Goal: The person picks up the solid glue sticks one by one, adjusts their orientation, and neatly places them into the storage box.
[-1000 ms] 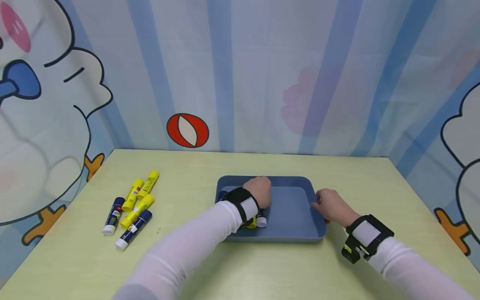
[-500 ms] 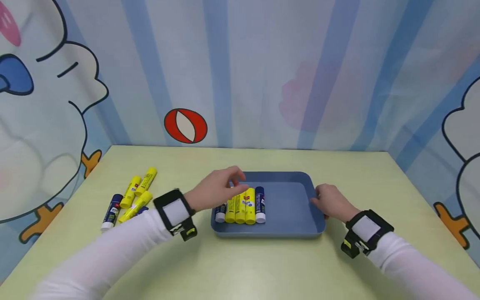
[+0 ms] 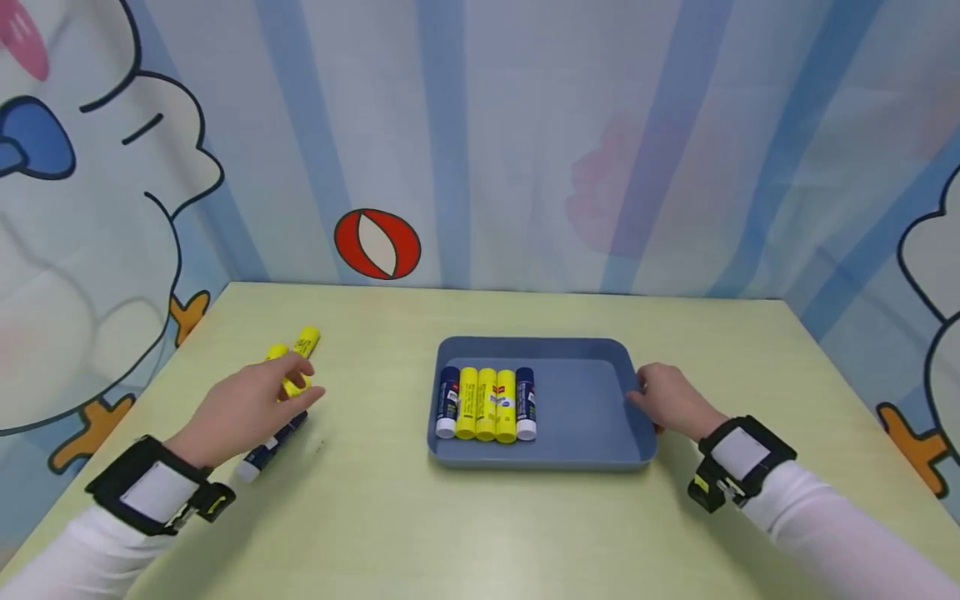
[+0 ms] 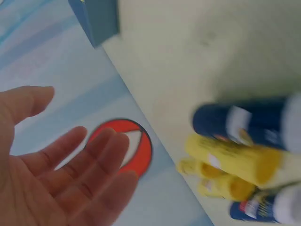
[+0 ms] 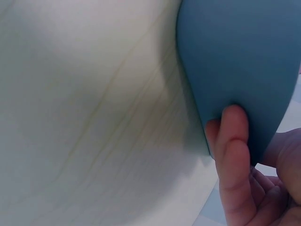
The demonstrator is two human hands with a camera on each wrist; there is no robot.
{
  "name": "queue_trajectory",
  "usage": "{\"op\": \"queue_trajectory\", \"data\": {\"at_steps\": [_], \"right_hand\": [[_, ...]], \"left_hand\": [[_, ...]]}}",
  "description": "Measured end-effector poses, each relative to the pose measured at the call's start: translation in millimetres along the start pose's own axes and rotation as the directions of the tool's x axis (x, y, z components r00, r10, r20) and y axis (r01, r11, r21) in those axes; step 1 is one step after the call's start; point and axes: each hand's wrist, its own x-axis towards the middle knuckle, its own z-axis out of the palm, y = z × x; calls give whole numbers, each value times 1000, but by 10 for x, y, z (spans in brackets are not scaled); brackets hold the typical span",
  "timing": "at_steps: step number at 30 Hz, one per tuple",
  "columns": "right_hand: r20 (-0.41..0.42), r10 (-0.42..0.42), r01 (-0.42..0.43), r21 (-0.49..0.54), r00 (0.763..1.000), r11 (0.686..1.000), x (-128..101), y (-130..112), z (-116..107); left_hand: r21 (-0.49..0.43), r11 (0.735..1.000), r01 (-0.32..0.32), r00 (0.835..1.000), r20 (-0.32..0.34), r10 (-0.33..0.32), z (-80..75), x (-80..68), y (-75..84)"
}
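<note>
My left hand [image 3: 243, 408] hovers over the loose glue sticks on the left of the table, fingers relaxed and nothing held. It partly hides them in the head view: a navy glue stick [image 3: 273, 446] with a white cap and a yellow glue stick [image 3: 307, 340] still show. In the left wrist view, the yellow glue sticks [image 4: 230, 155] lie between two navy ones, beyond the spread fingers. My right hand [image 3: 671, 402] grips the right rim of a blue-grey tray [image 3: 592, 408], fingers against its outer wall [image 5: 240, 56]. Inside, three yellow glue sticks [image 3: 487, 404] stand in a row between two navy ones.
The pale table [image 3: 390, 517] runs back to a striped cartoon backdrop [image 3: 517, 150]. Bare tabletop lies between the loose glue sticks and the tray, and in front of the tray.
My left hand has left the tray and moved left to the loose glue sticks, uncovering the row in the tray. My right hand stays at the tray's right rim.
</note>
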Motion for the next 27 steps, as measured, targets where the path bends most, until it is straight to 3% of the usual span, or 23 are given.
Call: {"op": "queue_trajectory", "data": {"at_steps": [6, 14, 19, 27], "right_hand": [[9, 23, -23, 15, 1000, 1000, -9, 11, 6], [1, 19, -19, 11, 1000, 1000, 11, -1, -1], [5, 41, -41, 4, 999, 999, 24, -9, -3], [7, 40, -40, -3, 999, 999, 27, 10, 2]], "left_hand": [[82, 991, 104, 994, 13, -105, 56, -175, -216], [209, 961, 180, 982, 24, -189, 162, -368, -262], [272, 941, 199, 973, 63, -224, 223, -371, -259], [275, 935, 223, 961, 100, -259, 293, -322, -248]]}}
